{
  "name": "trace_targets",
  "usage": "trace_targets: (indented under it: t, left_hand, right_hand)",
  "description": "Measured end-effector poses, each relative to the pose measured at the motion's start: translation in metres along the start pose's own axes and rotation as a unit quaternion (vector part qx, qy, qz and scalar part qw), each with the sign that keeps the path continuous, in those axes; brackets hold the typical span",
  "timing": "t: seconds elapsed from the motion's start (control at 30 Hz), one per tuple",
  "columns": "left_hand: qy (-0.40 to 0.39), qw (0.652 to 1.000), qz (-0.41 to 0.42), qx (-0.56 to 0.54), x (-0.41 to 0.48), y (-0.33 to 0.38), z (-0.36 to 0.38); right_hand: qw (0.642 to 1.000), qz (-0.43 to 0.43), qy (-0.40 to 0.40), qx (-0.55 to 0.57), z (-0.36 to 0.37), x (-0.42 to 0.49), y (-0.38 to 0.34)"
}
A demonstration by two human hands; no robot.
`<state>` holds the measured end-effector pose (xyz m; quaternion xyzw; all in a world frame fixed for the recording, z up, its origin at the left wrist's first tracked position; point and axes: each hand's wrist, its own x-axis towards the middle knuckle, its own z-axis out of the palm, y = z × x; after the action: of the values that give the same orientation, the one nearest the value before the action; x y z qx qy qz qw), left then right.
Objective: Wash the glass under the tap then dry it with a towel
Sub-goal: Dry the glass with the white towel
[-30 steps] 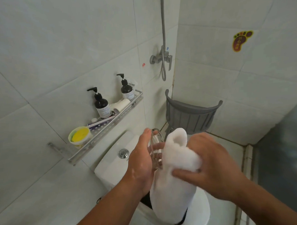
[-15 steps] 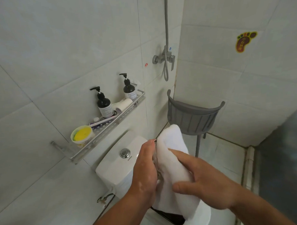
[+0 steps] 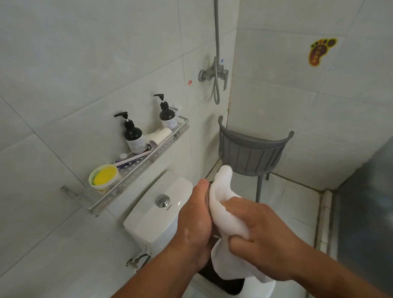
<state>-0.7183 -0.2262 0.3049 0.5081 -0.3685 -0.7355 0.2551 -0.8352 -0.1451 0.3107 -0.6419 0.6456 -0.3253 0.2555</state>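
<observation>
Since a second back the towel (image 3: pixel 224 211) slid over the glass (image 3: pixel 207 199) | your left hand (image 3: pixel 193 222) cupped the glass (nearly hidden) above the toilet (image 3: pixel 153 217) | your right hand (image 3: pixel 263 238) clenched the towel | drying looked underway

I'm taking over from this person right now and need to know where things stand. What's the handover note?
Left hand: holds the glass, which is mostly hidden between the palm and the towel.
Right hand: grips the towel and presses it against the glass.
Done: washing, it seems, since drying is under way.
Left: finish wiping the glass dry.
</observation>
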Motion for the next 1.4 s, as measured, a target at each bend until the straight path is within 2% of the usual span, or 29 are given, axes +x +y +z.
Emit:
trace_targets:
  t: [0.1,0.23,0.33,0.43,0.5,0.6,0.67,0.73,0.8,0.87,0.93,1.0,1.07,1.13,1.2,1.27,1.33,1.4]
  left_hand:
    - [-0.031,0.999,-0.024,0.002,0.002,0.006,-0.001]
    - [-0.068,0.997,0.001,0.031,0.001,0.004,0.003]
    - [-0.071,0.982,0.128,0.12,0.004,-0.009,-0.001]
    - [-0.044,0.933,0.271,0.234,0.005,-0.02,-0.009]
    - [-0.024,0.918,0.31,0.245,0.004,-0.02,-0.01]
    - [0.001,0.928,0.302,0.218,-0.002,-0.009,-0.004]
    - [0.01,0.949,0.248,0.195,-0.003,0.0,0.001]
    - [0.016,0.981,0.142,0.13,-0.006,0.013,0.007]
    - [0.012,0.997,0.038,0.067,-0.008,0.022,0.009]
    - [-0.017,0.999,0.01,0.043,-0.009,0.023,0.011]
    - [-0.05,0.998,0.025,0.022,-0.005,0.015,0.011]
    - [-0.085,0.991,0.091,0.048,-0.001,0.007,0.006]
    - [-0.11,0.97,0.18,0.118,0.004,-0.003,-0.001]
    - [-0.113,0.943,0.252,0.187,0.009,-0.012,-0.006]
    - [-0.087,0.919,0.315,0.222,0.009,-0.015,-0.008]
    - [-0.05,0.914,0.336,0.22,0.005,-0.014,-0.004]
    - [-0.03,0.932,0.305,0.193,-0.001,-0.009,0.002]
    - [-0.012,0.961,0.233,0.151,-0.005,0.0,0.009]
  right_hand:
    - [1.0,0.015,0.011,0.024,0.006,-0.001,-0.002]
    - [0.977,0.078,0.126,0.152,0.018,0.0,0.001]
    - [0.942,0.112,0.16,0.272,0.014,0.004,-0.002]
    - [0.917,0.122,0.12,0.36,0.009,0.006,-0.008]
    - [0.932,0.116,0.104,0.328,0.009,0.005,-0.007]
    - [0.963,0.079,0.077,0.246,0.004,0.003,-0.005]
    - [0.978,0.056,0.055,0.192,-0.001,0.003,-0.002]
    - [0.991,0.031,0.049,0.122,-0.001,0.003,0.001]
    - [0.996,0.013,0.073,0.042,0.005,0.005,0.003]
    - [0.992,0.037,0.114,0.045,0.012,0.004,0.002]
    - [0.979,0.071,0.159,0.109,0.015,0.003,0.0]
    - [0.959,0.092,0.19,0.189,0.014,0.003,-0.002]
    - [0.936,0.096,0.178,0.289,0.007,0.005,-0.004]
    - [0.918,0.093,0.132,0.363,0.001,0.006,-0.007]
    - [0.928,0.074,0.098,0.35,-0.003,0.006,-0.007]
    - [0.951,0.05,0.087,0.291,-0.006,0.006,-0.003]
    - [0.97,0.033,0.076,0.228,-0.011,0.006,0.0]
    - [0.985,0.022,0.048,0.166,-0.017,0.006,0.004]
